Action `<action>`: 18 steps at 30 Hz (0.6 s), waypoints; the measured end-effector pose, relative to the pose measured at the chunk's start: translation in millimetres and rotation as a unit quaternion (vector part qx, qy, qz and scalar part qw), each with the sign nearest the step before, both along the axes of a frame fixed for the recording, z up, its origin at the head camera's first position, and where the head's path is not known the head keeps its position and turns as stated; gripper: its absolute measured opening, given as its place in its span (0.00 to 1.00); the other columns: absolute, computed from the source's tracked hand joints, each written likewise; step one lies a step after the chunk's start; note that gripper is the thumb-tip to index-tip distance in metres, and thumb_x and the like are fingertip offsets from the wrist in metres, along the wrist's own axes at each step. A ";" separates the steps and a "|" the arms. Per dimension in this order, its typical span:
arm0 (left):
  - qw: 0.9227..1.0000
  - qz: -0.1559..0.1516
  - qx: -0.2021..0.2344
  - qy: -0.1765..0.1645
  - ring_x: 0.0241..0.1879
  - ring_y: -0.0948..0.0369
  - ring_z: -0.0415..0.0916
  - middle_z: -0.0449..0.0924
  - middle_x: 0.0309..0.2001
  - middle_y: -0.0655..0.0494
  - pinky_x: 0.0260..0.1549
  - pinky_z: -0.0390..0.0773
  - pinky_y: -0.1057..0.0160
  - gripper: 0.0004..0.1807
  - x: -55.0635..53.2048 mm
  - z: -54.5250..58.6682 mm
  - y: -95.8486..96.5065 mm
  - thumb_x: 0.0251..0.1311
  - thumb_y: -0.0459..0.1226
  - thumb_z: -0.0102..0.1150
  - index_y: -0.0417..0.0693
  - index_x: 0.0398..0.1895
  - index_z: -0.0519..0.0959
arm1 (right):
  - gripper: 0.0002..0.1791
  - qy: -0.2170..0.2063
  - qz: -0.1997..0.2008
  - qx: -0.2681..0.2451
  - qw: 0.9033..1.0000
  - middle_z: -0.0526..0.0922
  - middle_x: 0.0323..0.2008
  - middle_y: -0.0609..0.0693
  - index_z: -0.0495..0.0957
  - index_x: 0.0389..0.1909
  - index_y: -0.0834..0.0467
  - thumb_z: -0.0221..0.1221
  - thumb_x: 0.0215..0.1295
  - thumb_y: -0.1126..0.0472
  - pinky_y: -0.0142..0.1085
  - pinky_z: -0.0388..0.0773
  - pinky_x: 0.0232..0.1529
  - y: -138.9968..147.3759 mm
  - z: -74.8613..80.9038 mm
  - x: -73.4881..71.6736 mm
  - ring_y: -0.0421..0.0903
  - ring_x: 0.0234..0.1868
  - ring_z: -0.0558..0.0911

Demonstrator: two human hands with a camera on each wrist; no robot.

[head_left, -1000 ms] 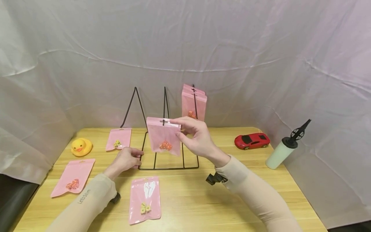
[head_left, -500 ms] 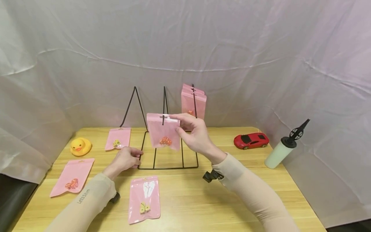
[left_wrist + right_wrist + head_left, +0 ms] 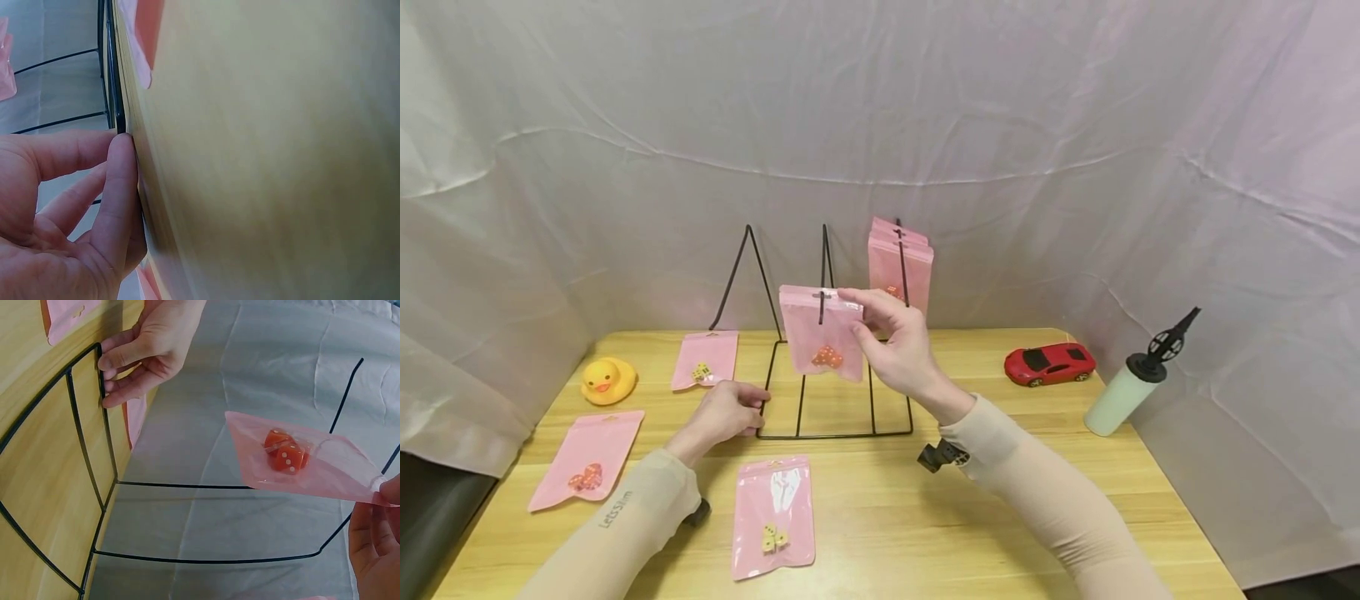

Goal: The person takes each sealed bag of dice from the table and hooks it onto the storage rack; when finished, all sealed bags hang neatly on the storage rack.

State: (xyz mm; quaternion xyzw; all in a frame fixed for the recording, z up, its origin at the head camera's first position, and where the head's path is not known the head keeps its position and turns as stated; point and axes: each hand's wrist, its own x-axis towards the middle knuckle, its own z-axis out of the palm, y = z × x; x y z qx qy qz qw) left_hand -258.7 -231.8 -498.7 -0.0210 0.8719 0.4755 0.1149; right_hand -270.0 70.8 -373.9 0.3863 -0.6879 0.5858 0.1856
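Observation:
My right hand [image 3: 902,346] pinches the upper right corner of a pink zip bag [image 3: 805,329] between thumb and fingers. Orange-red dice [image 3: 286,456] show through its front. The middle prong of a black wire display rack [image 3: 835,436] passes through the bag's hang hole, its tip jutting out in front. Low at the rack's left side, my left hand [image 3: 724,414] grips the base wire [image 3: 114,81] between thumb and fingertips. Other pink bags [image 3: 901,262] with red dice hang from the rack's right prong. The left prong [image 3: 732,275] carries no bag.
Pink bags lie flat on the wooden table: one with yellow dice [image 3: 786,496] in front, another [image 3: 722,350] behind the left hand, and one with red dice [image 3: 602,442] at left. A yellow rubber duck [image 3: 609,381], a red toy car [image 3: 1051,364] and a pale green hand pump [image 3: 1123,400] stand around.
The pink bag has moved upward and back along the middle prong, with my right hand moving along with it. My left hand stays at the rack's base.

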 end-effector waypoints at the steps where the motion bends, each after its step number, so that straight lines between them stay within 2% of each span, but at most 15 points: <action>1: 1.000 -0.001 0.000 0.001 0.40 0.60 0.86 0.86 0.52 0.39 0.40 0.96 0.62 0.29 0.1 0.0 0.2 0.60 0.23 0.69 0.30 0.68 0.84 | 0.22 0.001 -0.001 -0.001 1.000 0.89 0.57 0.71 0.83 0.65 0.73 0.62 0.71 0.80 0.29 0.87 0.39 -0.5 -0.6 -0.5 0.48 0.39 0.85; 8: 1.000 -0.002 0.004 0.002 0.39 0.60 0.86 0.86 0.52 0.39 0.40 0.95 0.62 0.29 0.7 0.5 0.9 0.60 0.23 0.69 0.30 0.67 0.84 | 0.23 -0.004 -0.018 -0.006 1.000 0.88 0.60 0.70 0.82 0.67 0.72 0.62 0.73 0.79 0.29 0.89 0.42 -2.0 -3.2 -7.4 0.47 0.45 0.87; 16: 1.000 0.003 0.005 -0.001 0.39 0.60 0.87 0.86 0.54 0.38 0.39 0.95 0.63 0.28 -0.2 -0.8 0.2 0.60 0.23 0.69 0.31 0.67 0.84 | 0.23 -0.011 -0.032 -0.002 0.999 0.89 0.54 0.69 0.82 0.69 0.70 0.63 0.74 0.77 0.29 0.85 0.37 -6.7 -3.2 -15.0 0.43 0.36 0.83; 18: 1.000 0.003 0.004 -0.001 0.39 0.61 0.86 0.86 0.54 0.38 0.39 0.95 0.63 0.29 -0.2 -1.2 0.2 0.60 0.23 0.69 0.31 0.67 0.84 | 0.24 -0.015 -0.034 0.001 0.999 0.89 0.53 0.68 0.82 0.69 0.70 0.63 0.74 0.77 0.28 0.85 0.38 -8.0 -3.4 -16.5 0.44 0.37 0.84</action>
